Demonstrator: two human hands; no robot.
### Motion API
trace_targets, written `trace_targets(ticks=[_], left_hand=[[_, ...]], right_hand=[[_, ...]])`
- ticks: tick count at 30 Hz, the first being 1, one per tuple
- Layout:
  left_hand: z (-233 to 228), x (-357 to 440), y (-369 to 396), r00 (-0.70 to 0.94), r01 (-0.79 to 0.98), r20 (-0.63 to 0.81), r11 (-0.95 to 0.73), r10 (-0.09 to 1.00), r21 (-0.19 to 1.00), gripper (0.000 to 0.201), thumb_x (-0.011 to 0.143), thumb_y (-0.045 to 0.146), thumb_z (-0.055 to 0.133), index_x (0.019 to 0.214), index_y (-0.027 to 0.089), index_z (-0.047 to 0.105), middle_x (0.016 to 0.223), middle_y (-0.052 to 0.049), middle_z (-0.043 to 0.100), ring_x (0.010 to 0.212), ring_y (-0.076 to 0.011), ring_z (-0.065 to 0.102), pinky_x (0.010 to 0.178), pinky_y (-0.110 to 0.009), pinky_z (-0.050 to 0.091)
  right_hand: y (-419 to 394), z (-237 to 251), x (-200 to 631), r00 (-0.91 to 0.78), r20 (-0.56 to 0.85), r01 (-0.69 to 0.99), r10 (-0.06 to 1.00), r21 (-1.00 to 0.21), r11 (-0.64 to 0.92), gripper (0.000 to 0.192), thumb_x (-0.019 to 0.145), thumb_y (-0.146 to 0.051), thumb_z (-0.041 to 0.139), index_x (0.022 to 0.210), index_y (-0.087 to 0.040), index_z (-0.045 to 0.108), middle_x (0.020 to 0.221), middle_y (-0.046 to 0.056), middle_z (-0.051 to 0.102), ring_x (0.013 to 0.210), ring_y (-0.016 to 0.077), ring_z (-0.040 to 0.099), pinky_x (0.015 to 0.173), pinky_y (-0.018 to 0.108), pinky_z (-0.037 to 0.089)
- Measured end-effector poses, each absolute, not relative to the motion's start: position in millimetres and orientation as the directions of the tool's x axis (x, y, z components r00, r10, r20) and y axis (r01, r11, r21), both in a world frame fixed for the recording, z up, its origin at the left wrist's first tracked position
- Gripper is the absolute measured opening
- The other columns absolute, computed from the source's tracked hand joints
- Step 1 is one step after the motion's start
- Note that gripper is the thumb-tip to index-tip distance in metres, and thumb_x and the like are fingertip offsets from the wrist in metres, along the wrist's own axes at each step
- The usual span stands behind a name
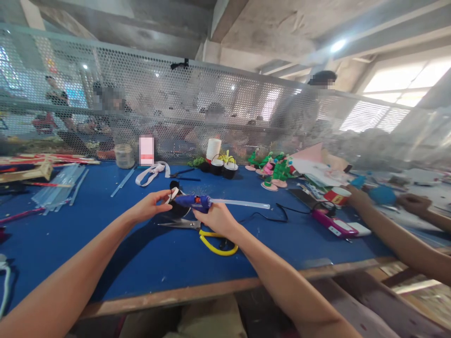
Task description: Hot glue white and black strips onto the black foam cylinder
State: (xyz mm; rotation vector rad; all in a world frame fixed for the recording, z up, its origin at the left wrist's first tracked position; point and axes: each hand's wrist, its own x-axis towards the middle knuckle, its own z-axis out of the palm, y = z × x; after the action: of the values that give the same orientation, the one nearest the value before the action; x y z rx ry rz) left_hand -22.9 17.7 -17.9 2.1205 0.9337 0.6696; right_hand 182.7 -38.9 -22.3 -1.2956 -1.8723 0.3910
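Note:
My right hand (220, 218) is wrapped round a blue hot glue gun (197, 202), and a long clear glue stick (243, 203) sticks out of its back end to the right. The nozzle points left, close to the fingers of my left hand (154, 206). Those fingers pinch a small black item with a white edge (172, 195), partly hidden by the gun; I cannot make out its full shape. Below my hands lie scissors with yellow handles (218, 244), blades towards the left.
Two small black buckets (229, 168), a white roll (213, 148) and green plant-like pieces (280, 169) stand along the back. Glue sticks (59, 188) lie at left. A pink power strip (333, 224) with a black cable sits right, beside a co-worker's arm (398, 232).

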Motion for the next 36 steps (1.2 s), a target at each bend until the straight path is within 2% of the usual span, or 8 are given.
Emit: trace_targets(ticks=[6,10,15,22,27,32,34,36], left_hand=[[-17.7,-22.3,17.5,0.607,0.409,0.165,-0.484,0.777,0.774,0.045,0.071,0.028,0.052,0.113,0.012,0.048,0.091,-0.003,0.057,0.082,-0.0163,0.048,0.078,-0.029,0.037],[-18.3,-22.1,16.9,0.609,0.381,0.169,-0.473,0.775,0.794,0.046,0.071,0.027,0.052,0.115,0.013,0.047,0.092,-0.003,0.057,0.083,-0.0165,0.049,0.08,-0.031,0.037],[-19.6,-22.3,17.0,0.601,0.344,0.187,-0.463,0.777,0.817,0.048,0.07,0.026,0.054,0.116,0.014,0.046,0.09,-0.004,0.059,0.083,-0.0175,0.05,0.079,-0.032,0.038],[-17.6,-21.5,15.9,0.607,0.334,0.174,-0.448,0.775,0.829,0.05,0.069,0.026,0.055,0.116,0.012,0.047,0.093,-0.005,0.059,0.086,-0.0188,0.05,0.079,-0.031,0.038],[-19.2,-21.7,16.3,0.608,0.329,0.173,-0.444,0.775,0.833,0.052,0.069,0.026,0.055,0.118,0.011,0.045,0.092,-0.005,0.059,0.084,-0.0183,0.05,0.08,-0.032,0.038],[-19.9,-20.9,16.8,0.576,0.371,0.198,-0.47,0.793,0.801,0.055,0.068,0.029,0.055,0.119,0.01,0.044,0.083,-0.002,0.056,0.077,-0.0156,0.049,0.08,-0.032,0.037],[-18.4,-19.4,15.2,0.562,0.397,0.215,-0.488,0.799,0.777,0.056,0.068,0.029,0.054,0.119,0.01,0.044,0.078,-0.001,0.054,0.074,-0.0148,0.048,0.08,-0.032,0.037],[-16.8,-17.5,13.0,0.546,0.426,0.233,-0.506,0.805,0.75,0.056,0.068,0.029,0.053,0.12,0.01,0.044,0.075,0.0,0.052,0.072,-0.0143,0.047,0.079,-0.032,0.038]], right_hand=[[-41.1,-22.7,180.7,-0.19,0.463,0.625,0.866,-0.623,0.47,0.013,0.065,-0.023,0.046,0.056,-0.015,0.053,0.048,-0.003,0.048,0.049,0.0101,0.044,0.049,0.02,0.036],[-40.0,-18.9,183.7,-0.151,0.443,0.595,0.884,-0.673,0.439,0.015,0.065,-0.024,0.047,0.054,-0.016,0.053,0.043,-0.004,0.045,0.047,0.0105,0.044,0.047,0.02,0.036],[-29.2,-19.7,190.3,-0.106,0.486,0.567,0.867,-0.687,0.454,0.014,0.064,-0.025,0.049,0.06,-0.015,0.057,0.049,-0.003,0.05,0.051,0.0107,0.045,0.05,0.021,0.037],[-18.7,-20.6,193.4,-0.039,0.48,0.627,0.876,-0.671,0.395,0.022,0.063,-0.03,0.05,0.046,-0.018,0.043,0.039,-0.005,0.037,0.046,0.0096,0.039,0.045,0.021,0.033],[-17.8,-17.7,191.4,-0.016,0.412,0.632,0.911,-0.702,0.328,0.025,0.063,-0.03,0.05,0.043,-0.018,0.042,0.034,-0.004,0.039,0.041,0.0105,0.043,0.043,0.021,0.035],[-12.1,-17.3,196.7,0.012,0.276,0.467,0.961,-0.851,0.239,0.018,0.063,-0.031,0.053,0.052,-0.018,0.047,0.035,-0.005,0.043,0.032,0.0092,0.041,0.037,0.021,0.035],[-5.0,-17.8,203.9,0.064,0.257,0.369,0.964,-0.904,0.216,0.015,0.062,-0.031,0.054,0.06,-0.017,0.05,0.039,-0.005,0.046,0.032,0.0088,0.042,0.036,0.021,0.035],[4.6,-19.3,213.7,0.14,0.259,0.362,0.956,-0.912,0.194,0.015,0.062,-0.03,0.055,0.06,-0.015,0.051,0.044,-0.004,0.05,0.036,0.0091,0.045,0.039,0.021,0.037]])
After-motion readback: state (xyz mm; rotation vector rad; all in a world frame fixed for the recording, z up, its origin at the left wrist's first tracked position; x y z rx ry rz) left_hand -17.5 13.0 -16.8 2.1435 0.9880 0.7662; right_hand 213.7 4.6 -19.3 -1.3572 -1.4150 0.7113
